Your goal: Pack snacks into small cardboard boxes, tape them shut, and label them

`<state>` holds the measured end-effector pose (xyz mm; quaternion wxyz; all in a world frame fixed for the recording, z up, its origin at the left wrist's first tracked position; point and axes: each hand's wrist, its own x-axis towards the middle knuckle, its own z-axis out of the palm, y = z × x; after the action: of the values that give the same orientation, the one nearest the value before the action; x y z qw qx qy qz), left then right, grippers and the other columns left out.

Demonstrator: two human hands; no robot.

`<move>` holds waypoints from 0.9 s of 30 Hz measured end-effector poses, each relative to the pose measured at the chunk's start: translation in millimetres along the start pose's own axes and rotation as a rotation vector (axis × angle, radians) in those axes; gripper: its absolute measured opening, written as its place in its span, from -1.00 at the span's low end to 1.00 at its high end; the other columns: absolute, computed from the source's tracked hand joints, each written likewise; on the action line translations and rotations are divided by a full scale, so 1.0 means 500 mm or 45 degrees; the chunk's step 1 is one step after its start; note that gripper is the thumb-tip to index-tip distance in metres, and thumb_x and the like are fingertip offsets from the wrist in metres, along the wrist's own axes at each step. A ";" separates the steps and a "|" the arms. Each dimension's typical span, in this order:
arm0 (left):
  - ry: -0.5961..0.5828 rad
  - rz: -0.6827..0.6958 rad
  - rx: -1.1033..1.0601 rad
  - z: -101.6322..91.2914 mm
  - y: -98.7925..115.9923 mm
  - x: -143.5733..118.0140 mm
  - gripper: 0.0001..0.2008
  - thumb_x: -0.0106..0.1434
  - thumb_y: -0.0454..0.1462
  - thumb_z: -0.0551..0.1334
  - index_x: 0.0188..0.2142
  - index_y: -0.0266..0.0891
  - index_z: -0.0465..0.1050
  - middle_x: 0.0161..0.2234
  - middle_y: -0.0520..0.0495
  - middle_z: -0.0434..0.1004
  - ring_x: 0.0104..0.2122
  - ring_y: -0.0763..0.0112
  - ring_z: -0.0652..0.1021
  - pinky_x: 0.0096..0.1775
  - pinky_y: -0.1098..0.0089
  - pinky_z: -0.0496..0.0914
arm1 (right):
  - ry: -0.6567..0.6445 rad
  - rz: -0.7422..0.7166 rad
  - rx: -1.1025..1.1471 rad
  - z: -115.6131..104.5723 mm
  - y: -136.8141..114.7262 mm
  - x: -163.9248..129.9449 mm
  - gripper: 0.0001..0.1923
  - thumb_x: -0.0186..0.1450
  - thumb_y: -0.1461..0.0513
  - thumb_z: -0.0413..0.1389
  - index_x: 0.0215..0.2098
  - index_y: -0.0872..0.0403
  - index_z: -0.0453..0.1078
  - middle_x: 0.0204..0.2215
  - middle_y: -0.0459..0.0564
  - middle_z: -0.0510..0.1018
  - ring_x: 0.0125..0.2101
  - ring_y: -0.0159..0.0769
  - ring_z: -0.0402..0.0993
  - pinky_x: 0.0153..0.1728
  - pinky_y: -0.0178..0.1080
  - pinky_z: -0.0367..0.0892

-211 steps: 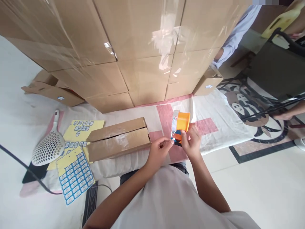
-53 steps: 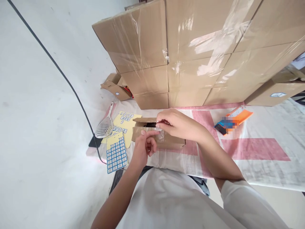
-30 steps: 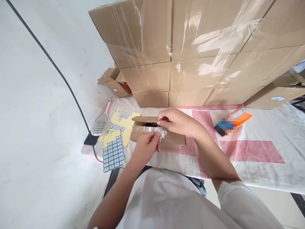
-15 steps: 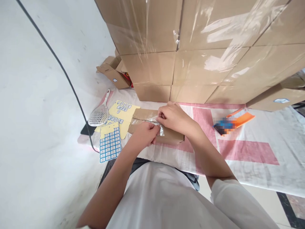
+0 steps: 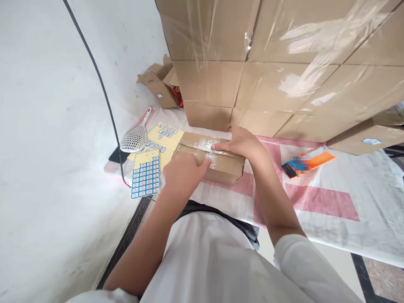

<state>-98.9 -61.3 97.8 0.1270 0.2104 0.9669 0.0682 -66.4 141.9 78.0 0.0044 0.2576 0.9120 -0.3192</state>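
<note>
A small cardboard box [image 5: 222, 169] lies on the cloth-covered table in front of me, with shiny clear tape [image 5: 204, 145] along its top seam. My left hand [image 5: 181, 172] wraps the near left part of the box; its thumb presses on top and its other fingers are mostly hidden. On the far right part of the box rests my right hand [image 5: 242, 141], open, its thumb stretched flat over the tape and its fingers spread toward the far edge.
Behind the box rises a stack of taped cartons [image 5: 208, 84]. To the left are a white slotted ladle [image 5: 135, 139], a sticker sheet [image 5: 145, 179], yellow sheets [image 5: 172, 145], a black cable [image 5: 104, 90] and an open carton [image 5: 162, 94]. An orange tape dispenser [image 5: 318, 161] lies right.
My right hand has opened from a pinch, its thumb now flat on the tape. My left hand has shifted left, thumb stretched out. The view has shifted slightly.
</note>
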 end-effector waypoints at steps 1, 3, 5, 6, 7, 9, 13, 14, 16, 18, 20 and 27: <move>0.054 -0.022 -0.013 0.010 -0.012 -0.006 -0.48 0.32 0.19 0.13 -0.44 -0.16 0.48 -0.44 -0.17 0.54 -0.32 0.00 0.60 -0.31 0.20 0.35 | -0.005 0.008 0.011 0.002 0.002 0.000 -0.01 -0.03 -0.25 0.39 0.19 0.04 0.26 0.13 0.21 0.50 0.04 0.17 0.49 -0.04 0.04 0.41; 0.284 0.043 -0.048 0.037 -0.035 -0.018 -0.53 0.33 0.15 0.17 -0.39 -0.17 0.50 -0.40 -0.16 0.57 -0.31 0.04 0.60 -0.25 0.19 0.37 | -0.006 0.014 0.029 0.005 0.004 -0.002 -0.02 -0.02 -0.27 0.37 0.19 0.04 0.27 0.13 0.22 0.50 0.04 0.17 0.49 -0.05 0.02 0.41; 0.559 0.279 -0.080 0.073 -0.051 -0.029 -0.63 0.38 0.05 0.20 -0.22 -0.19 0.55 -0.20 -0.21 0.64 -0.16 0.04 0.61 -0.11 0.15 0.38 | 0.015 0.003 0.063 0.008 0.006 -0.005 -0.04 0.00 -0.28 0.36 0.18 0.04 0.29 0.11 0.21 0.52 0.02 0.14 0.50 -0.09 -0.01 0.42; 0.651 0.444 -0.093 0.091 -0.056 -0.032 -0.66 0.40 0.00 0.20 -0.08 -0.19 0.55 -0.05 -0.22 0.64 -0.05 0.04 0.59 -0.01 0.13 0.36 | 0.027 -0.006 0.084 0.009 0.007 -0.007 -0.06 0.02 -0.27 0.35 0.18 0.03 0.29 0.09 0.19 0.53 0.00 0.12 0.51 -0.11 -0.02 0.42; 0.701 0.604 -0.104 0.109 -0.060 -0.034 -0.64 0.42 -0.04 0.19 0.06 -0.17 0.51 0.09 -0.22 0.59 0.07 0.04 0.55 0.10 0.10 0.31 | 0.036 -0.015 0.102 0.011 0.008 -0.008 -0.09 0.03 -0.26 0.34 0.17 0.03 0.30 0.05 0.18 0.55 -0.03 0.09 0.52 -0.13 -0.04 0.42; 0.727 0.804 -0.122 0.141 -0.063 -0.032 -0.57 0.44 -0.10 0.18 0.25 -0.12 0.39 0.26 -0.15 0.48 0.23 0.07 0.45 0.28 0.05 0.15 | 0.037 -0.033 0.129 0.014 0.009 -0.008 -0.15 0.06 -0.23 0.33 0.14 0.03 0.33 -0.02 0.14 0.56 -0.08 0.04 0.53 -0.14 -0.06 0.41; 0.824 0.808 -0.167 0.178 -0.064 -0.021 -0.64 0.45 -0.22 0.17 0.21 -0.12 0.41 0.29 -0.11 0.46 0.29 0.10 0.41 0.35 0.03 0.02 | 0.057 -0.098 0.300 0.024 0.024 -0.009 -0.39 0.10 -0.08 0.34 -0.01 0.07 0.42 -0.11 0.10 0.57 -0.12 0.00 0.52 -0.07 -0.03 0.41; 0.845 0.818 -0.165 0.181 -0.066 -0.018 -0.66 0.46 -0.23 0.17 0.19 -0.13 0.42 0.29 -0.11 0.45 0.29 0.10 0.42 0.34 0.02 0.03 | 0.078 -0.141 0.391 0.027 0.034 -0.017 -0.46 0.13 -0.03 0.32 -0.04 0.09 0.43 -0.11 0.10 0.57 -0.10 -0.01 0.52 -0.04 -0.02 0.41; 0.884 0.891 -0.140 0.184 -0.074 -0.014 -0.70 0.47 -0.24 0.16 0.16 -0.15 0.42 0.29 -0.12 0.45 0.28 0.09 0.43 0.32 0.02 0.05 | 0.144 -0.257 0.556 0.039 0.063 -0.050 -0.50 0.20 0.04 0.24 0.04 0.10 0.41 -0.02 0.11 0.54 0.01 -0.03 0.50 0.07 -0.03 0.39; 0.934 1.010 -0.099 0.184 -0.087 -0.006 -0.71 0.48 -0.26 0.14 0.14 -0.16 0.41 0.26 -0.14 0.48 0.26 0.09 0.46 0.31 0.02 0.08 | 0.189 -0.410 0.667 0.063 0.101 -0.103 -0.30 0.25 0.04 0.21 0.29 0.05 0.23 0.21 0.12 0.41 0.23 -0.09 0.36 0.23 -0.07 0.30; 1.003 1.137 -0.057 0.184 -0.101 0.009 -0.71 0.48 -0.26 0.15 0.15 -0.18 0.40 0.22 -0.15 0.53 0.22 0.08 0.50 0.29 0.04 0.13 | 0.144 -0.617 0.766 0.106 0.141 -0.160 0.09 0.17 -0.03 0.32 0.49 -0.01 -0.14 0.43 0.18 0.05 0.43 -0.03 0.05 0.36 -0.03 0.13; 1.223 1.570 -0.083 0.201 -0.083 0.028 -0.65 0.40 -0.32 0.26 0.16 -0.23 0.45 0.06 -0.19 0.65 0.06 0.07 0.61 0.25 0.07 0.28 | 0.763 -0.556 0.523 0.253 0.216 -0.277 0.32 -0.04 0.10 0.48 0.48 -0.08 -0.22 0.22 0.18 0.00 0.37 0.06 0.04 0.35 0.04 0.20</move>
<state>-99.7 -84.7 -9.1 -0.3601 0.6532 0.6219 0.2386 84.8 75.1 -61.3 -0.3802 0.1352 0.8235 -0.3988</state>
